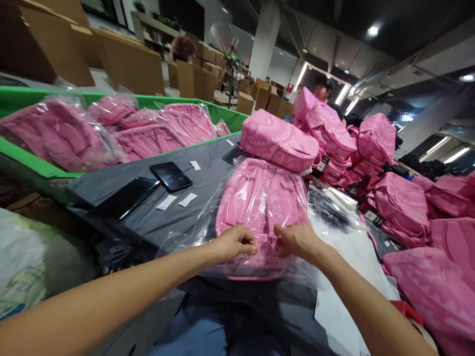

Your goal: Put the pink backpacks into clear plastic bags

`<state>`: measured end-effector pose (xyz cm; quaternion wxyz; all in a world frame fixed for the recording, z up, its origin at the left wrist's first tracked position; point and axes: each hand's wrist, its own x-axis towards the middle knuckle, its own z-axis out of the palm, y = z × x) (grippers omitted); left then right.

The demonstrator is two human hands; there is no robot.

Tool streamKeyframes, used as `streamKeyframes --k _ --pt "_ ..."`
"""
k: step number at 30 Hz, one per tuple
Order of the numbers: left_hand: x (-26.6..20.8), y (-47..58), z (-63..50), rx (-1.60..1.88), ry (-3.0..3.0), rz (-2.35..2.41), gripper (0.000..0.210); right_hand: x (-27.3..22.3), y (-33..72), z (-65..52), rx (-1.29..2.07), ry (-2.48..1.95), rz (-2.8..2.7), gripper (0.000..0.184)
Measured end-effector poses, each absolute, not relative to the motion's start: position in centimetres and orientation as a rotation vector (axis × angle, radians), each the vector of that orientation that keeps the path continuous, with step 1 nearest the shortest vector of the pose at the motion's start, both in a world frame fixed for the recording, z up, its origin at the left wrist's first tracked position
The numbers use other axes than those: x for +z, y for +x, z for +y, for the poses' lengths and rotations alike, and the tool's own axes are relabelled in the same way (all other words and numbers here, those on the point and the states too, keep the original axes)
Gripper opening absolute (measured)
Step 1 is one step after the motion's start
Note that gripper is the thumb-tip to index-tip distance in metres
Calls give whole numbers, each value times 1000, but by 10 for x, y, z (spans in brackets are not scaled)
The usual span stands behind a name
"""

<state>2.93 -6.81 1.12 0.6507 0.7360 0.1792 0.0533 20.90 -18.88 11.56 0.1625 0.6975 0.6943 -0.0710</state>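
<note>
A pink backpack (260, 198) lies strap side up on the dark-covered table, inside a clear plastic bag (208, 217) that spreads loosely past its sides. My left hand (235, 243) has its fingers curled in a pinch on the plastic, over the lower left of the backpack. Opposite it, my right hand (295, 241) is closed on the plastic too, at the lower right. Just beyond, an unbagged pink backpack (278, 141) with a tone-on-tone pattern lies against the top of the bagged one.
On the left, a green-edged bin (48, 165) holds several bagged pink backpacks. A phone (170, 176), a black tablet-like slab (128, 198) and white paper slips (166, 202) lie on the table. White sheets (345, 277) and piled pink backpacks (399, 207) are at right. People stand farther back.
</note>
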Motion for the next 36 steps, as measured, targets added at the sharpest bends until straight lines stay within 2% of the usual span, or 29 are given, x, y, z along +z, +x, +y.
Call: streamKeyframes --k 2,3,5,7,9,15,19,23,24,27,33,36 --pt "13 28 -68 108 1684 393 42 122 221 -182 -328 2139 1890 43" --pt "14 28 -68 104 1688 389 43 125 228 -182 -394 2225 1859 43" --pt "15 27 -68 98 1694 378 43 130 236 -189 -428 2423 1786 36" --pt "14 28 -67 96 1702 365 43 129 232 -204 -306 2588 1780 26" --pt "11 30 -66 97 1715 354 42 120 218 -218 -298 2614 1894 18" --pt "13 29 -68 153 1858 352 38 89 191 -221 -558 2506 1866 34" --pt "19 6 -75 434 2429 210 17 90 197 -216 -617 2454 1871 31" --pt "10 -34 -67 717 2898 248 7 89 201 -221 -608 2501 1919 33" --pt "7 -43 -62 760 2906 285 3 88 201 -222 -601 2515 1932 33" --pt "3 -61 -45 773 2776 374 10 83 203 -225 -601 2543 1977 31" --pt "3 -49 -33 571 2534 515 20 74 202 -226 -497 2639 2095 29" --pt "5 -43 -36 551 2515 554 17 68 206 -259 -558 3079 2372 36"
